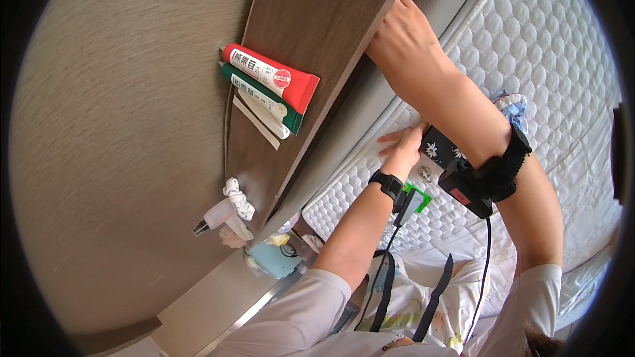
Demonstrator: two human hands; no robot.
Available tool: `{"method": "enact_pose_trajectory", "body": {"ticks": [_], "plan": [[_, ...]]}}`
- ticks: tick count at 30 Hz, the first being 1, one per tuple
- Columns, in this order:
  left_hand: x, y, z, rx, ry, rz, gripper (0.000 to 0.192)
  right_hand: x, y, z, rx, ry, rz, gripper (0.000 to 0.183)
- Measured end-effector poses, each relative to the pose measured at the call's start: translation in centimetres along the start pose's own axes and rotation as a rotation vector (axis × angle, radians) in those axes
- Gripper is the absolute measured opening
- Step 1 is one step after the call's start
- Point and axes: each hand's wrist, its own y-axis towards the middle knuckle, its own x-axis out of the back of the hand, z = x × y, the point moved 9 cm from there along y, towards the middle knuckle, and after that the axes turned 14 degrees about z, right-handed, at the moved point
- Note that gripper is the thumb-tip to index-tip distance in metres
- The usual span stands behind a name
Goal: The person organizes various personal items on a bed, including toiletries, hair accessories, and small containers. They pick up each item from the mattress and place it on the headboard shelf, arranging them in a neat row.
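My right hand (409, 34) reaches across to the front edge of a dark wood shelf (317, 5). Its fingers go out of sight at that edge, so what they touch is hidden. Lower down, my left hand (404, 146) lies on the white quilted mattress (511, 44) with its fingers spread. Right beside it is a black item with white flowers (434, 148), partly covered by my right forearm; whether the hand touches it is unclear. A small clear or metallic object (425, 174) lies just below that item.
On the shelf lie a red tube (270, 77), a green tube (263, 96) and white strips (258, 121). Further along are a white scrunchie (238, 198) and a spray bottle (218, 215). A grey padded headboard (342, 148) borders the mattress. Cables run from devices on both wrists.
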Motion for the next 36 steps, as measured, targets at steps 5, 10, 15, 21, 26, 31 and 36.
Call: {"method": "enact_pose_trajectory", "body": {"ticks": [5, 10, 15, 21, 26, 31, 36], "plan": [[1.3, 0.6, 0.6, 0.114, 0.078, -0.147, 0.114, 0.8, -0.7, -0.7, 0.083, 0.376, -0.112, 0.028], [1.4, -2.8, -0.6, 0.271, 0.34, -0.763, 0.108, 1.1, -3.9, -3.5, 0.065, 1.015, -0.329, 0.033], [1.0, -5.6, -1.8, 0.227, 0.319, -1.081, 0.108, -0.2, -11.5, -9.8, -0.147, 0.91, -0.34, 0.021], [3.0, -2.4, -0.3, 0.335, 0.285, -0.599, 0.135, -6.3, -18.1, -16.8, -0.265, 0.551, 0.042, 0.016], [1.9, -1.4, -0.6, 0.221, 0.208, -0.406, 0.133, -10.7, -21.4, -18.4, -0.315, 0.454, 0.222, 0.016], [1.2, -0.9, -0.8, 0.158, 0.163, -0.3, 0.13, -12.0, -23.2, -20.2, -0.401, 0.679, 0.195, 0.024], [0.6, -0.7, -1.0, 0.114, 0.128, -0.224, 0.127, -12.1, -24.9, -21.9, -0.503, 0.833, 0.196, 0.025]]}}
